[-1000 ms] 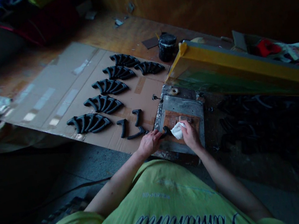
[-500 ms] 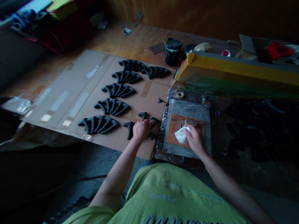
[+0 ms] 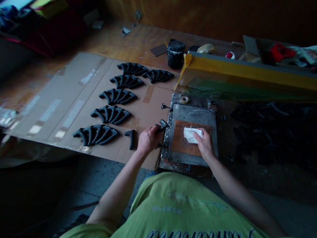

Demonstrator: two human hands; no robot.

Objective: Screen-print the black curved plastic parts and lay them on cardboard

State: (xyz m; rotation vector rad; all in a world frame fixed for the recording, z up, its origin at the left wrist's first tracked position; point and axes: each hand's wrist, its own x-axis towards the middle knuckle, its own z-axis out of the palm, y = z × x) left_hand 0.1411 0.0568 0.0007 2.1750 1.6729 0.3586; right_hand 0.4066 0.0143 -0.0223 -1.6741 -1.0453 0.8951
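My left hand (image 3: pixel 147 141) is closed around a black curved handle (image 3: pixel 163 125), whose end sticks out to the right past my fingers, near the edge of the cardboard. A single similar black handle lies on the cardboard (image 3: pixel 152 110) just left of this hand. My right hand (image 3: pixel 205 145) pinches a crumpled white cloth (image 3: pixel 192 134) over the brown pad (image 3: pixel 180 145) on the grey plate (image 3: pixel 188 111). Several fanned rows of black handles (image 3: pixel 110 115) lie farther left on the cardboard. My fingers partly hide the held handle.
A raised yellow-edged screen frame (image 3: pixel 236 65) slants over the right side. Behind it are a black tub (image 3: pixel 176 54) and an open box with red items (image 3: pixel 282 51). A tape roll (image 3: pixel 184 99) sits above the plate. Dark parts are piled at right.
The view has shifted, moving the scene leftward. A loose handle above my left hand is gone from its spot, and a handle now projects from that hand. The cloth is spread flatter over the pad.
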